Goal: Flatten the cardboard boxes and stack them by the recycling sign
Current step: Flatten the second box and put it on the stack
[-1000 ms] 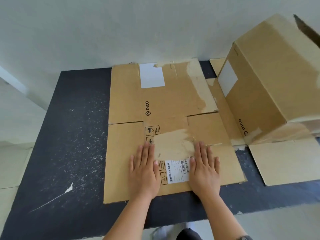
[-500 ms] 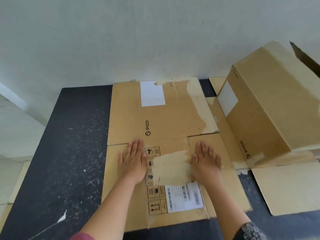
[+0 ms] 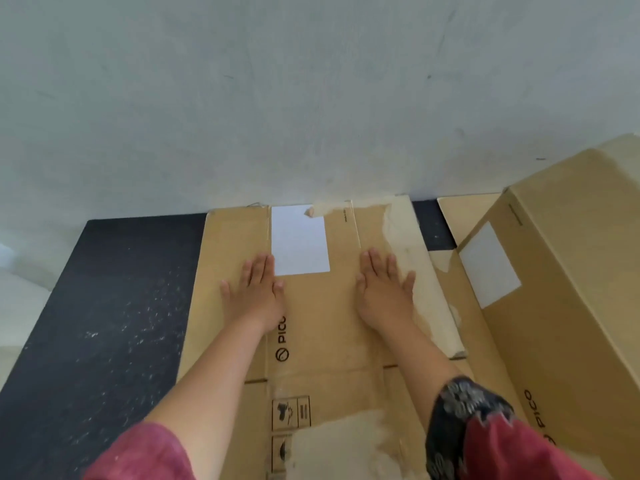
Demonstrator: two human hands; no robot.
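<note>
Near panel of flattened box (image 3: 322, 403): uncovered now; half a second ago both palms lay here, by the handling symbols and torn tape patch.
Left hand (image 3: 254, 294): flat, fingers straight, palm down on the far panel, fingertips just beside the white label (image 3: 300, 239); holds nothing.
Right hand (image 3: 384, 292): flat, fingers spread, pressing the same panel at the edge of the pale torn strip; holds nothing.
Change: over the last second both hands have slid from the near edge to the far half, toward the wall.
Meaning: judged a smoothing pass; this box looks fully flat on the dark table (image 3: 104, 323).
Standing box (image 3: 571, 289): upright at right, touching the flat one's side, not yet collapsed.
Wall (image 3: 311, 98): plain; no recycling sign in view, so stacking is not yet done.
</note>
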